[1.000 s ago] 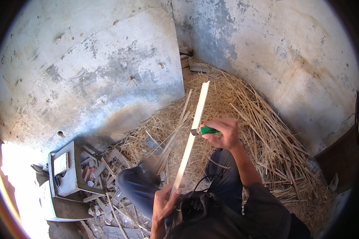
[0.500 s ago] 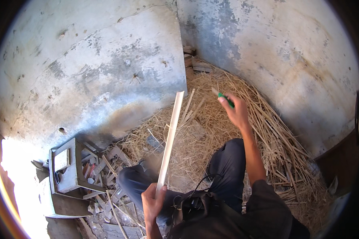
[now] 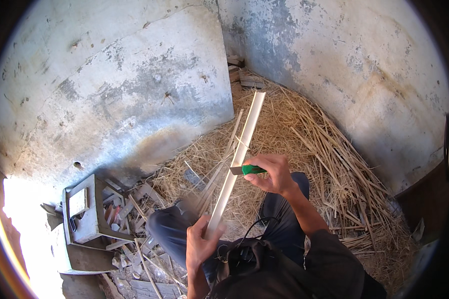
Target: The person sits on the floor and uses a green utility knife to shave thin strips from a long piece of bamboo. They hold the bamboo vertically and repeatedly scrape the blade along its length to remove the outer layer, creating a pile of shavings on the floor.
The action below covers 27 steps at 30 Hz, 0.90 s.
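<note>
A long pale strip of split bamboo (image 3: pixel 247 130), hollow side up, slants away from me above the straw-strewn floor. Its near end is gripped by my left hand (image 3: pixel 202 241), thumb laid over the top. My right hand (image 3: pixel 273 173) is closed around the green handle of a knife (image 3: pixel 252 169). The knife's short, broad dark blade lies across the strip around its middle; whether it cuts in or only rests there I cannot tell. A thin sliver stands off the strip just beyond the blade.
Shavings and straw-like waste (image 3: pixel 284 114) cover the floor ahead. Long thin strips (image 3: pixel 329 144) are heaped along the right wall. At the left lies a worn wooden stool-like frame (image 3: pixel 92 212) amid rubble. Two peeling walls (image 3: pixel 149 65) meet at the far corner. My bent knees flank the work.
My right hand has come down and left, bringing the knife onto the strip. The strip's far end has swung right and farther away, and my left hand has shifted slightly right.
</note>
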Motion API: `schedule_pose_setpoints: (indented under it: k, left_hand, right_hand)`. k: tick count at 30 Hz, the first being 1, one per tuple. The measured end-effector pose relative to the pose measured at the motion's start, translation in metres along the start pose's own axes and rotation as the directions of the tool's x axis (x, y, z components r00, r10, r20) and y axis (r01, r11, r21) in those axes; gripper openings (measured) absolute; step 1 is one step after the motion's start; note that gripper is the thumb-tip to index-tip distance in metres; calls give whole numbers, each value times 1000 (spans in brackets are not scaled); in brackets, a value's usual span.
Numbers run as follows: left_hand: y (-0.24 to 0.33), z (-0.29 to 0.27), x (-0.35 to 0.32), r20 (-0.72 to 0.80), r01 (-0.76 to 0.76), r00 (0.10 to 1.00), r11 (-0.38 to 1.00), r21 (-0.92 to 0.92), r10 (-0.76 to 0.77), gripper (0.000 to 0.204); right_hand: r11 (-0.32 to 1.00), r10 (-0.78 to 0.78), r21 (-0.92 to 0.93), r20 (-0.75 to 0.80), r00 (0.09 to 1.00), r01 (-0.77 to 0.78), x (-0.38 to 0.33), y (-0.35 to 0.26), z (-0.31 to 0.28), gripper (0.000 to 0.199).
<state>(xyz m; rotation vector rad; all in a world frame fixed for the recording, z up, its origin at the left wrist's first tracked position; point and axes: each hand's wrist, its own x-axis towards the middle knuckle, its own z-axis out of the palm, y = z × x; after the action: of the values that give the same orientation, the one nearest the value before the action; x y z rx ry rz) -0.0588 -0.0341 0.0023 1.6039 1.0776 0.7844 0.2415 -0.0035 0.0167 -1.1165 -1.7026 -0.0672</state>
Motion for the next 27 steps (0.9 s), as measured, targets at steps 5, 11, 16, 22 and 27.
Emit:
schedule_pose_setpoints:
  k: [5,11,16,22,27]
  left_hand:
    - [4,9,3,-94,-1,996,1000,29,4,21]
    - [19,18,4,-144,-24,989,996,85,36,26]
    - [23,17,1,-120,-13,992,994,105,26,31]
    - [12,12,-2,-88,0,996,998,64,5,33]
    - [3,9,-6,-62,20,998,998,63,-16,31]
  right_hand:
    - [998,-59,-22,43,997,60,-1,-9,-3,36]
    - [994,-68,-85,54,996,73,-11,-16,5,31]
    - [980,-138,-146,-7,990,136,-6,-16,3,32]
    - [972,-150,-185,-19,988,144,-2,-15,2,27]
    - [974,-151,-172,5,989,150,-2,-11,3,28]
